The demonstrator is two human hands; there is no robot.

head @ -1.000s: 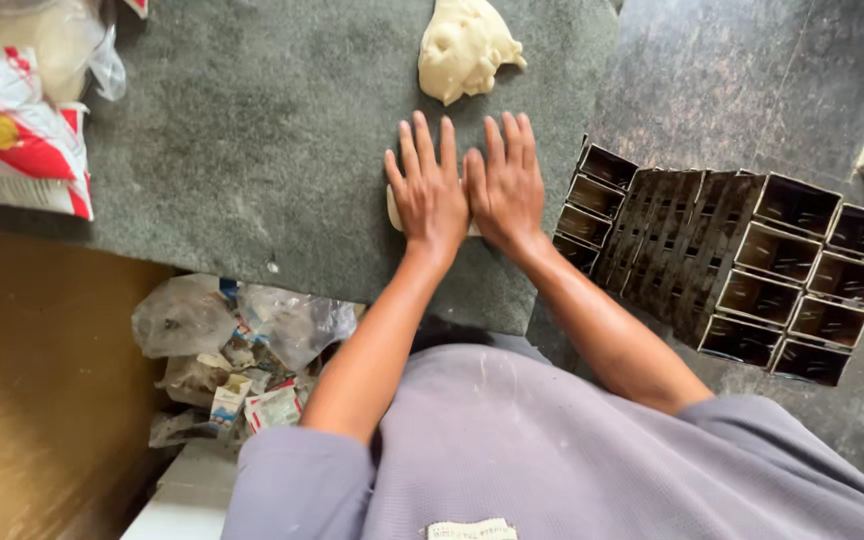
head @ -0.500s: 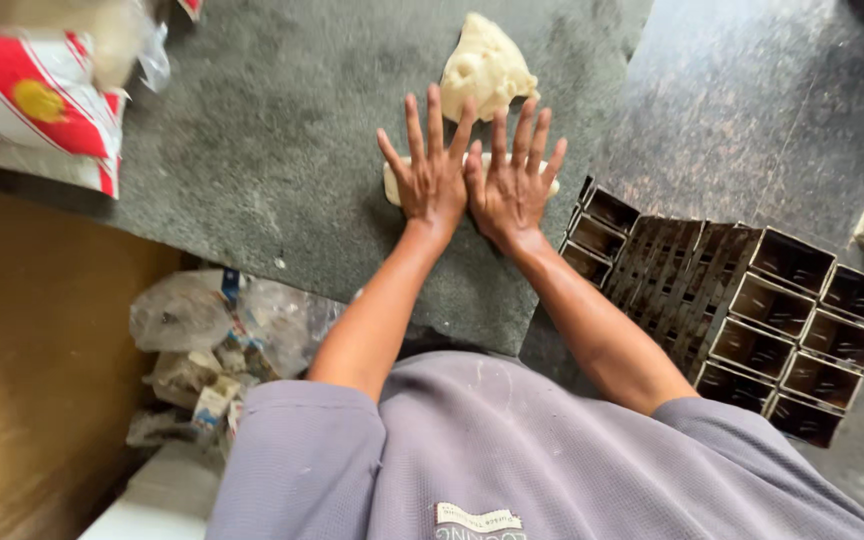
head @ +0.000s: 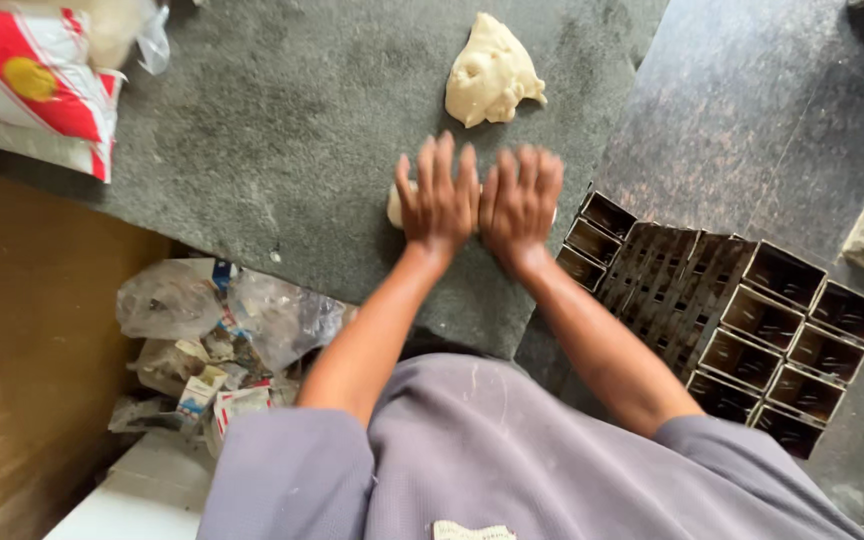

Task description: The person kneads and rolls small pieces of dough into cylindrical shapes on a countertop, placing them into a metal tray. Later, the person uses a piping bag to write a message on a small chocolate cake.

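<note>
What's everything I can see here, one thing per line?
Counter: one, dark grey stone, fills the upper middle.
Large dough lump: one, pale cream, at the far side of the counter, apart from the hands.
Small dough piece: one, pale cream, mostly hidden under both palms.
Baking tins: a cluster of dark metal rectangular tins, open side up, to the right of the hands; exact number unclear.
Sack: one, white with red and yellow, top left on the counter.
Plastic bags and small cartons: a heap, clear and whitish, below the counter at left.
Left hand: flat, fingers spread, on the small dough piece.
Right hand: flat beside it, blurred.
</note>
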